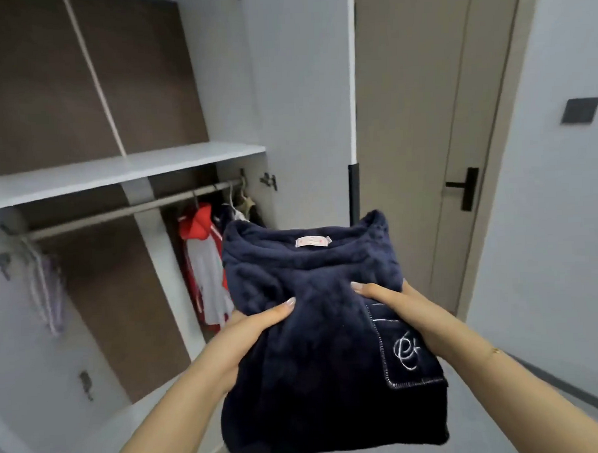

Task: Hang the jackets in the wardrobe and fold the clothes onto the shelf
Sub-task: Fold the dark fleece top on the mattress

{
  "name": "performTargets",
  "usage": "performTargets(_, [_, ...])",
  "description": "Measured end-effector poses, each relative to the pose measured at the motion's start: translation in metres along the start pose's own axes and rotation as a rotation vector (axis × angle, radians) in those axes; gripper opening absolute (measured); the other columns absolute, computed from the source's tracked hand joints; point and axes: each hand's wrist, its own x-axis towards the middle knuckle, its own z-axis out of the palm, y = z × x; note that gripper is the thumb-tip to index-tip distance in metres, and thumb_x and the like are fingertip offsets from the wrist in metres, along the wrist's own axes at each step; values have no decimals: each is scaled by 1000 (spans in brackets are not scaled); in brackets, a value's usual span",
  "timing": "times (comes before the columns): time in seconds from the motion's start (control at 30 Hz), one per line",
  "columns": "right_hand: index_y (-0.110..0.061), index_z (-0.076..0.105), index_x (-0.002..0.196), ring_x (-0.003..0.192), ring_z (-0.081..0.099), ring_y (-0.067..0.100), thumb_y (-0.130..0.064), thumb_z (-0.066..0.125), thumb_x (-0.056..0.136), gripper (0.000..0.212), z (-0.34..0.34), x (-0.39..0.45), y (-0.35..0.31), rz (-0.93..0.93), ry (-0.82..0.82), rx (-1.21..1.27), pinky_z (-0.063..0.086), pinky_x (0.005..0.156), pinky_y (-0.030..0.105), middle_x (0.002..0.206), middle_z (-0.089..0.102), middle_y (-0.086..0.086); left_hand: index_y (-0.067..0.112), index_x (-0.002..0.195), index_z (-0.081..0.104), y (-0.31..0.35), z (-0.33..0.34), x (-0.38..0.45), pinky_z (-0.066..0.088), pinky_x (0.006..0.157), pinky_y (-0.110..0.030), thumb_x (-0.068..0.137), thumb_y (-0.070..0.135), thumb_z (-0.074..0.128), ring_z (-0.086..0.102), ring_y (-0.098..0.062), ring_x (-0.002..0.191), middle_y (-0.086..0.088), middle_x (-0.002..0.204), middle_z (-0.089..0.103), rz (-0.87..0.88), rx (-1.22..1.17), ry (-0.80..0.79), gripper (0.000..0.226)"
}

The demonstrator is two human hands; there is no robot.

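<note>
A: What is held in the near foreground?

B: A folded navy fleece top, carried flat in front of the open wardrobe. A pale neck label faces up at its far edge; a pocket with light stitching and an embroidered mark lies on its right side.

A: State of the hands?

B: Both are clamped on the garment, apart from each other. The left hand grips the left edge, thumb pressed on top, fingers hidden beneath. The right hand grips the right edge likewise, thumb on top above the pocket. A thin bracelet shows on the right wrist.

A: And the wardrobe?

B: A white shelf runs across the far left, with a metal hanging rail just below it. On the rail's right end hang a red-and-white jacket and darker garments, partly hidden behind the fleece top. Pale hangers, blurred, sit at the rail's left end.

A: To the right?

B: A beige door with a black lever handle, and a dark wall switch on the far-right wall.
</note>
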Motion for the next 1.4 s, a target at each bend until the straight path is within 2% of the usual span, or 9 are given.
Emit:
performTargets(0.2, [-27,63,124,96,74,24,-41,85,71,59,61,110,-90,-18,-169,-75,59,68,30,106,76,5,19,128,62,95,-71,40,53,96,-46,68,29,90,71,-31,103,-9,114,73,148,-24,115,67])
performTargets(0.43, [-22,67,120,95,74,25,-42,81,75,51,126,241,-191,-140,-215,-157,58,70,29,104,76,8,22,121,67,209,-152,130,58,79,-35,60,38,93,73,-25,98,-4,110,75,317,13,164,68])
performTargets(0.7, [-20,74,114,101,72,26,-46,81,71,51,155,399,-255,-141,-287,-220,59,79,33,112,74,9,27,109,76,304,-223,260,51,93,-38,57,47,93,71,-25,105,-4,116,73,305,81,63,58])
performTargets(0.8, [-18,74,115,105,70,27,-46,84,66,57,164,469,-284,-132,-325,-237,56,92,37,114,73,11,26,104,78,341,-242,308,57,82,-34,65,43,90,71,-23,103,-5,115,73,310,88,48,44])
performTargets(0.93, [-13,80,97,91,72,21,-42,75,80,34,173,567,-328,-48,-410,-220,58,75,31,103,75,9,18,100,80,385,-261,373,60,66,-30,76,31,81,72,-23,98,-9,112,74,364,15,126,28])
performTargets(1.03, [-11,64,129,105,63,20,-42,51,98,46,182,650,-361,84,-454,-106,49,91,40,112,72,1,11,92,81,412,-278,428,60,61,-30,79,30,78,74,-24,89,-12,103,75,288,-21,229,23])
performTargets(1.13, [-8,60,132,98,69,23,-50,58,93,57,202,715,-367,30,-403,-498,47,103,39,101,76,8,7,85,81,421,-297,477,58,58,-31,81,33,77,75,-28,75,-14,93,76,174,-36,338,27])
performTargets(1.3, [-4,56,131,122,57,31,-44,51,99,51,230,782,-339,-133,-214,-1293,45,95,33,137,57,15,8,104,66,397,-319,534,50,57,-23,99,30,56,64,-20,69,-7,80,67,157,26,459,25])
performTargets(1.4, [-4,56,133,124,54,31,-46,50,99,54,238,788,-339,-363,-140,-1352,42,95,33,139,56,14,8,92,72,384,-330,537,53,56,-22,85,41,70,71,-17,65,-7,76,75,138,-38,440,34])
